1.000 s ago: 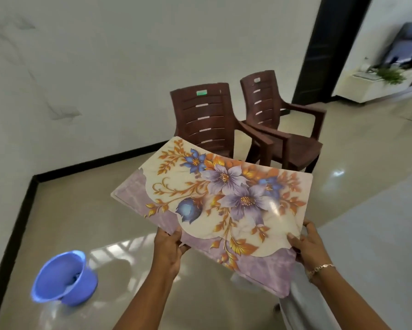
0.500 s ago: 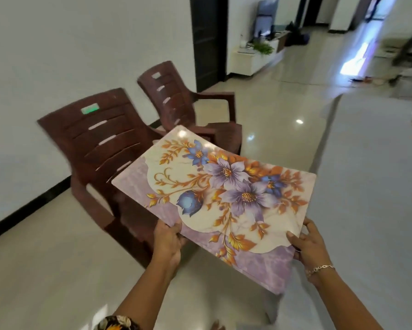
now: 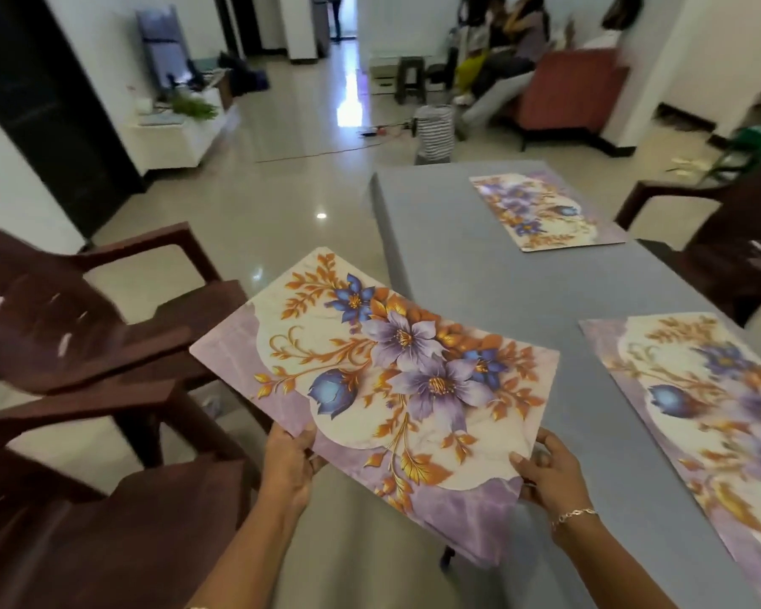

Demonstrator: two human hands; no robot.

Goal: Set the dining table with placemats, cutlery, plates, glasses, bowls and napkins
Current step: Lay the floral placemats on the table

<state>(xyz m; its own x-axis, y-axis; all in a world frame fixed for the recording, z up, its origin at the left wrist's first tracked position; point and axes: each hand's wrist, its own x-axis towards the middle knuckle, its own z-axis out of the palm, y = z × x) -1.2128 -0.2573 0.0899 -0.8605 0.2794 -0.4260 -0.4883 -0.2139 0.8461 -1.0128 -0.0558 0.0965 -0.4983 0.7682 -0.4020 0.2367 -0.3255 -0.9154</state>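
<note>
The view has swung from the wall to the long grey-covered dining table (image 3: pixel 479 274), where a far floral mat (image 3: pixel 545 213) and a near floral mat (image 3: pixel 699 410) already lie, so a third placing seems next. Dark brown plastic armchairs (image 3: pixel 84 336) crowd the left side. The purple-and-cream flowered plastic placemat (image 3: pixel 391 380) is held in the air across the table's left edge, its near edge pinched by the left hand (image 3: pixel 288 463) and the right hand (image 3: pixel 550 474).

Head view — forward, downward, close

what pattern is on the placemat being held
Purple and blue flowers with orange-gold leaves on cream, purple marbled corners: placemat, head view.
</note>
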